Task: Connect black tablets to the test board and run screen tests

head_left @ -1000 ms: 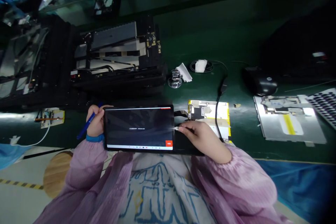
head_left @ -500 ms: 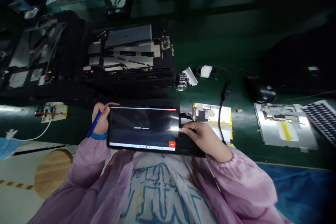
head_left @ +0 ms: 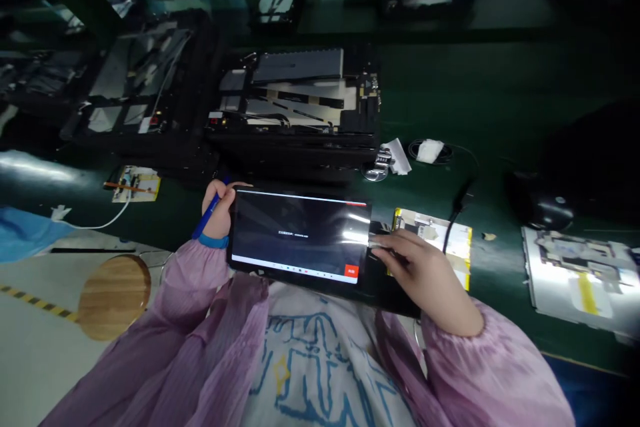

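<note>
Tablet [head_left: 300, 237] sits at the near edge of the surface [head_left: 500, 93]. Your left hand [head_left: 219, 210] props it, fingers clamped on its left edge and a blue pen [head_left: 203, 227] (probably just parked there). Your right hand [head_left: 425, 273] has its fingers pinched on the right edge, likely steadying it.

left hand [head_left: 219, 213] clenched, right hand [head_left: 425, 273] extended (palm down)

Screen text on black rectangular tablet [head_left: 300, 233] too small to read. Left hand [head_left: 219, 213] fingertips hidden behind its edge. Silver metal plate with yellow stripe [head_left: 575, 267] cut by right edge.
</note>
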Demonstrator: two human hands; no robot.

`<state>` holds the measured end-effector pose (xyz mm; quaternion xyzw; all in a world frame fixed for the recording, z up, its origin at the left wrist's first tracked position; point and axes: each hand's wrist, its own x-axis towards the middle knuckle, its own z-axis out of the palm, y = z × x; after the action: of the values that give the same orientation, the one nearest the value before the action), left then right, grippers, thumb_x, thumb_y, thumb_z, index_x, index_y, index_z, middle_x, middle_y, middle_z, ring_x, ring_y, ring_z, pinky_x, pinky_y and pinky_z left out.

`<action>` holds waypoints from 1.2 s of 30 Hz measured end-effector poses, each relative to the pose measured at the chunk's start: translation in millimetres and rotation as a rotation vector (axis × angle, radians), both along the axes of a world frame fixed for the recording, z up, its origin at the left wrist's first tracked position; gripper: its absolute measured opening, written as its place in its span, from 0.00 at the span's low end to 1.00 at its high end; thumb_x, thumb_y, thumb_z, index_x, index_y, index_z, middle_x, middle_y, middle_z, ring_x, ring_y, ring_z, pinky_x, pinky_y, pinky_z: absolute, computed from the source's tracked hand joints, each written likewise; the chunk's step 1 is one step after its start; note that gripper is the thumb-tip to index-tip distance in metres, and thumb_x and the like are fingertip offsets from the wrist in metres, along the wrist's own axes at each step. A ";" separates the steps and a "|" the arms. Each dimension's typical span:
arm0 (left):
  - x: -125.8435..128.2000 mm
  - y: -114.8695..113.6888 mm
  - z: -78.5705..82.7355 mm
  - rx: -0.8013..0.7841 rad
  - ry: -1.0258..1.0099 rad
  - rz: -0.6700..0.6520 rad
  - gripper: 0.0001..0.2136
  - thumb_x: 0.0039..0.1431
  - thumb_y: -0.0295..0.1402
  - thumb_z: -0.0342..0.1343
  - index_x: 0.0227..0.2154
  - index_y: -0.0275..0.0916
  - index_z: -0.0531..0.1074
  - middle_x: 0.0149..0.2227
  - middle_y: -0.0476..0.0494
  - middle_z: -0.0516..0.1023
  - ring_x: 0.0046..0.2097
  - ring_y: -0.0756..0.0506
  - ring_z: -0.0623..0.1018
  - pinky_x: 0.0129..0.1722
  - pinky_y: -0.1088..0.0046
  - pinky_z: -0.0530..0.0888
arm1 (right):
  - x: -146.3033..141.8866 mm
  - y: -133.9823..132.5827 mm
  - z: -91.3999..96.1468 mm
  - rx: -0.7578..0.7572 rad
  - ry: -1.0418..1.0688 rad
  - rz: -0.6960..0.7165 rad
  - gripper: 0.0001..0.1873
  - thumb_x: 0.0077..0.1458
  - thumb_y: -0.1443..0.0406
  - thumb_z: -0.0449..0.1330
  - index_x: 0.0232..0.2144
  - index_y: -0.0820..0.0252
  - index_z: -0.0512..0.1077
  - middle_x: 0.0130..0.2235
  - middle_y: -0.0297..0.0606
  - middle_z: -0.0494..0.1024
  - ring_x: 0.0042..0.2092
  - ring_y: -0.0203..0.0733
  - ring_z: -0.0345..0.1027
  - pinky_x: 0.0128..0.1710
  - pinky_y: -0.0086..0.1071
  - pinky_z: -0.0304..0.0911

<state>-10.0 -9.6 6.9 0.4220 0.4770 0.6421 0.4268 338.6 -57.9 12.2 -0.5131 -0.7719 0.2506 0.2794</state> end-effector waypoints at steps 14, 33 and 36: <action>-1.8 0.5 -0.2 -0.031 -0.018 0.004 0.18 0.49 0.33 0.62 0.24 0.41 0.53 0.30 0.48 0.80 0.33 0.45 0.79 0.34 0.69 0.73 | -4.9 4.1 0.1 0.304 0.026 0.114 0.06 0.59 0.67 0.57 0.36 0.60 0.74 0.31 0.39 0.79 0.32 0.38 0.74 0.32 0.30 0.71; -1.6 -2.0 -1.9 -0.043 -0.007 -0.030 0.16 0.52 0.33 0.60 0.24 0.41 0.54 0.32 0.46 0.81 0.33 0.45 0.79 0.33 0.69 0.73 | 6.4 -1.2 1.6 0.281 -0.175 0.239 0.13 0.63 0.62 0.51 0.38 0.58 0.75 0.30 0.39 0.77 0.28 0.37 0.71 0.28 0.30 0.66; -1.8 -1.7 1.1 -0.040 -0.031 -0.053 0.17 0.50 0.33 0.61 0.24 0.40 0.54 0.32 0.45 0.81 0.33 0.45 0.79 0.33 0.69 0.73 | 9.3 -0.8 4.5 0.368 -0.220 0.285 0.14 0.63 0.62 0.50 0.38 0.59 0.76 0.28 0.39 0.78 0.25 0.36 0.70 0.25 0.29 0.64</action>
<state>-11.8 -11.4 8.0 0.4157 0.4718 0.6275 0.4592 347.8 -58.7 16.7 -0.3637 -0.8948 0.0854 0.2444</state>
